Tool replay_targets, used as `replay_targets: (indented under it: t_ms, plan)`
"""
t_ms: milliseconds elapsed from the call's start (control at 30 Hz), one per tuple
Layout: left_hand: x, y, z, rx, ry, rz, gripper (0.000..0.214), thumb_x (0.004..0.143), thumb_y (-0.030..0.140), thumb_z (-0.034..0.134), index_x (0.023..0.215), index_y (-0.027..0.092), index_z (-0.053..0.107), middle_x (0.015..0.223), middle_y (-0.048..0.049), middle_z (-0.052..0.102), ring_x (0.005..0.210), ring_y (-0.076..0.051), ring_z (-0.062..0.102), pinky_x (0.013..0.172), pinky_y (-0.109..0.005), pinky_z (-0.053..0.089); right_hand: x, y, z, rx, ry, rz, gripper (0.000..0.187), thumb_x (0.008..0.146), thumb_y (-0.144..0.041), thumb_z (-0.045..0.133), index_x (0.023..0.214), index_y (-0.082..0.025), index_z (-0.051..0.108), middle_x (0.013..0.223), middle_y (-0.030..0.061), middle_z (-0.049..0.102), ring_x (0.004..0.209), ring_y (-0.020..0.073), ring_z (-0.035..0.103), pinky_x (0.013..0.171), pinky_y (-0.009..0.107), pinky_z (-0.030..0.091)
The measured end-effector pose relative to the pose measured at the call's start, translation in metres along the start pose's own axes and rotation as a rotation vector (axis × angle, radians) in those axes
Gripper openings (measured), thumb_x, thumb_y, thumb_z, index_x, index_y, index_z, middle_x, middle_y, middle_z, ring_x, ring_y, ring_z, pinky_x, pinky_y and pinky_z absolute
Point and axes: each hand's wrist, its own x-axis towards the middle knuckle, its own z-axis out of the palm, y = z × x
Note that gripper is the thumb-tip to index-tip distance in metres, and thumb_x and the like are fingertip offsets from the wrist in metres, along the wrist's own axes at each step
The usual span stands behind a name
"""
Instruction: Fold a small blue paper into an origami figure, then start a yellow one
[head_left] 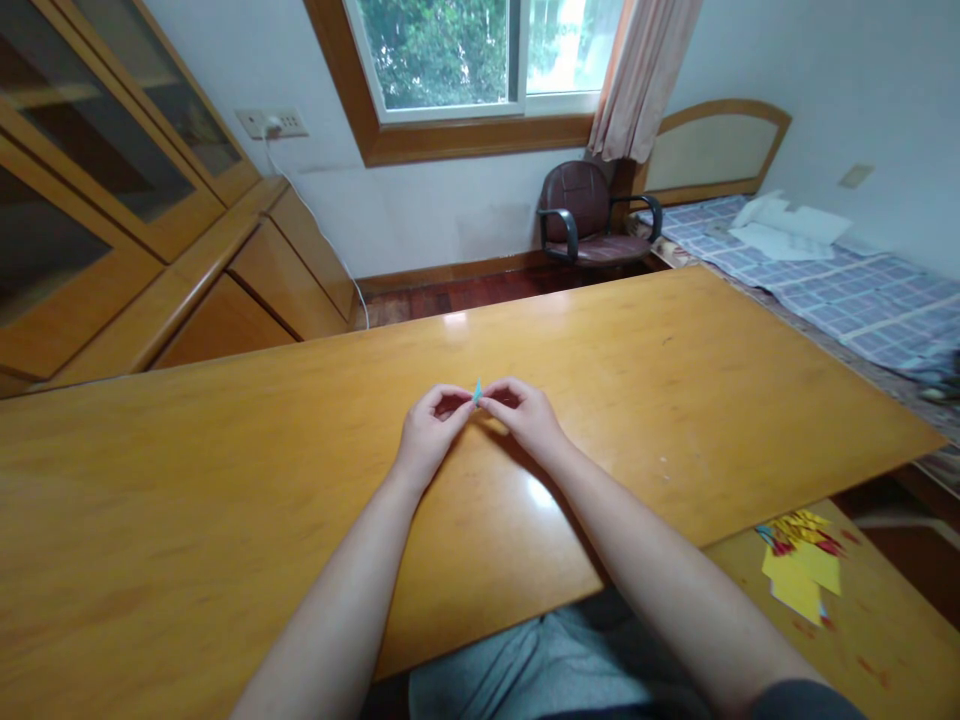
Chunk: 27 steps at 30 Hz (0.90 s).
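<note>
With the small blue paper piece (476, 390) pinched between the fingers of the left hand (430, 428) and right hand (527, 415) over the middle of the glossy wooden surface (225, 480), keep both pinches close together and evenly pressed.

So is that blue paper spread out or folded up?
Folded up, it seems: the blue paper shows only as a slim tip pinched between left hand and right hand.
</note>
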Motion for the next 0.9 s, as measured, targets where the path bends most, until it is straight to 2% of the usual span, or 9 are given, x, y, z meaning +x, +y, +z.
replay_targets:
  t_ms: [133, 400, 633, 900]
  plan:
    - [0.0001, 0.0033, 0.001, -0.026, 0.008, -0.049, 0.027, 0.07, 0.038, 0.078, 0.085, 0.018, 0.066, 0.086, -0.0038, 0.07, 0.083, -0.019, 0.066, 0.083, -0.032, 0.052, 0.0001, 0.0008, -0.0007, -0.05, 0.009, -0.009, 0.017, 0.078, -0.035, 0.071, 0.082, -0.019, 0.068, 0.084, 0.0039, 0.071, 0.079, 0.0176, 0.065, 0.077, 0.03, 0.051]
    - [0.0011, 0.0014, -0.001, 0.044, 0.029, -0.084, 0.026, 0.07, 0.038, 0.079, 0.08, 0.018, 0.067, 0.078, -0.002, 0.069, 0.074, -0.017, 0.063, 0.074, -0.028, 0.05, 0.001, 0.0021, 0.0, -0.041, 0.008, -0.029, 0.015, 0.077, -0.032, 0.071, 0.083, -0.018, 0.067, 0.083, 0.0034, 0.071, 0.077, 0.017, 0.065, 0.077, 0.03, 0.05]
    - [0.0022, -0.0039, -0.0007, -0.002, 0.024, -0.101, 0.029, 0.069, 0.041, 0.08, 0.082, 0.018, 0.066, 0.08, -0.0019, 0.069, 0.074, -0.017, 0.063, 0.074, -0.028, 0.05, 0.001, 0.0025, -0.0002, -0.021, 0.025, 0.017, 0.019, 0.075, -0.034, 0.073, 0.084, -0.018, 0.067, 0.084, 0.0033, 0.071, 0.077, 0.0169, 0.065, 0.076, 0.03, 0.051]
    - [0.0016, 0.0006, 0.0005, -0.029, 0.013, -0.126, 0.031, 0.068, 0.04, 0.081, 0.082, 0.017, 0.067, 0.082, -0.0028, 0.069, 0.076, -0.017, 0.064, 0.076, -0.029, 0.051, 0.0022, 0.0032, -0.001, 0.029, 0.014, 0.054, 0.022, 0.073, -0.036, 0.075, 0.084, -0.018, 0.066, 0.081, 0.0026, 0.071, 0.075, 0.0161, 0.065, 0.074, 0.028, 0.05]
